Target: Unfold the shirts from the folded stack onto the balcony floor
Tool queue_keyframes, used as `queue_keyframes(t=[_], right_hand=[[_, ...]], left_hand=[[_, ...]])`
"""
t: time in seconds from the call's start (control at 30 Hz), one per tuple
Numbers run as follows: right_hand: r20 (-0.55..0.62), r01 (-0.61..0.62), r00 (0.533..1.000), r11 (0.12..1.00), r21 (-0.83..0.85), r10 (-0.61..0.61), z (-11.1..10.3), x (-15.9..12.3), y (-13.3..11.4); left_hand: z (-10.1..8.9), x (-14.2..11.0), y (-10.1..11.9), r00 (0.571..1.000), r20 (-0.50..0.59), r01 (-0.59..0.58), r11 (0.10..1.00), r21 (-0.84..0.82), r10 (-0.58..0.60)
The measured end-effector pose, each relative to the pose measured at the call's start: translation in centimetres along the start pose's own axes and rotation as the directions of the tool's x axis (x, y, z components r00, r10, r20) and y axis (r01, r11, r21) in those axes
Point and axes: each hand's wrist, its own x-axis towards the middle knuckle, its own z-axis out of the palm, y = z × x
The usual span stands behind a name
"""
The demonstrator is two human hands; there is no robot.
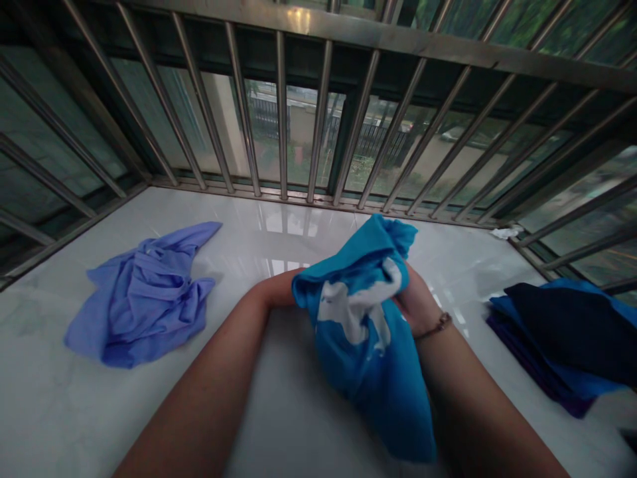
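Note:
A bright blue T-shirt [373,358] with a white print hangs bunched up between my arms, its lower end drooping toward me. My right hand [418,299], with a bracelet at the wrist, grips the shirt's right side; some of its fingers are behind the cloth. From the left, my left hand [287,288] reaches in at the shirt's folded edge, and its fingers are hidden by the fabric. On the left of the white surface lies a crumpled lavender garment [144,299], apart from both hands.
A stack of folded dark and blue clothes [567,338] sits at the right. Metal bars [281,119] rise along the back and both sides of the glossy white surface [239,232]. A small white crumpled scrap [505,233] lies near the back right corner.

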Motion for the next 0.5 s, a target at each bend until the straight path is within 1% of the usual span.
queue_keyframes(t=[0.03, 0.07, 0.1, 0.13, 0.17, 0.2, 0.23, 0.27, 0.3, 0.33, 0.4, 0.43, 0.5], right_hand=[[-0.006, -0.061, 0.998, 0.998, 0.018, 0.061, 0.0, 0.6, 0.5], [-0.036, -0.106, 0.994, 0.994, 0.008, 0.106, -0.2, 1.2, 1.0], [-0.096, -0.119, 0.989, 0.992, -0.031, 0.116, -0.5, 1.7, 1.5], [-0.180, -0.101, 0.980, 0.990, -0.100, 0.082, -0.9, 2.2, 2.0], [-0.257, -0.072, 0.966, 0.979, -0.192, 0.020, -1.4, 2.6, 2.4], [-0.308, -0.037, 0.949, 0.954, -0.296, -0.058, -1.8, 2.9, 2.8], [-0.323, 0.003, 0.935, 0.913, -0.409, -0.148, -2.1, 3.0, 3.0], [-0.291, 0.050, 0.928, 0.851, -0.523, -0.233, -2.3, 3.0, 3.2], [-0.213, 0.103, 0.931, 0.773, -0.626, -0.297, -2.4, 2.9, 3.2], [-0.108, 0.157, 0.939, 0.689, -0.708, -0.326, -2.3, 2.8, 3.2], [0.093, 0.250, 0.949, 0.541, -0.803, -0.300, -1.9, 2.3, 3.1], [0.155, 0.277, 0.949, 0.489, -0.827, -0.274, -1.6, 2.0, 3.0], [0.217, 0.312, 0.941, 0.422, -0.851, -0.260, -1.1, 1.6, 3.1]], left_hand=[[0.0, 0.0, -0.1, 0.999, 0.004, 0.036, 0.999, 0.024, -0.036], [0.0, -0.1, -0.2, 0.998, -0.001, 0.064, 0.998, 0.002, -0.064], [0.1, -0.1, -0.4, 0.996, -0.016, 0.083, 0.995, -0.057, -0.084], [0.2, -0.1, -0.5, 0.994, -0.036, 0.095, 0.987, -0.133, -0.100], [0.3, -0.2, -0.7, 0.991, -0.060, 0.101, 0.972, -0.212, -0.116], [0.5, -0.2, -0.8, 0.987, -0.088, 0.104, 0.953, -0.284, -0.134], [0.6, -0.2, -0.9, 0.982, -0.112, 0.108, 0.934, -0.341, -0.154], [0.7, -0.3, -1.0, 0.976, -0.131, 0.110, 0.916, -0.386, -0.172], [0.8, -0.3, -1.1, 0.973, -0.139, 0.110, 0.901, -0.420, -0.183], [0.9, -0.4, -1.2, 0.973, -0.135, 0.107, 0.889, -0.445, -0.185], [1.0, -0.6, -1.2, 0.980, -0.100, 0.107, 0.875, -0.473, -0.174], [1.1, -0.7, -1.2, 0.982, -0.076, 0.113, 0.869, -0.481, -0.170], [1.2, -1.0, -1.0, 0.984, -0.023, 0.141, 0.856, -0.498, -0.176]])
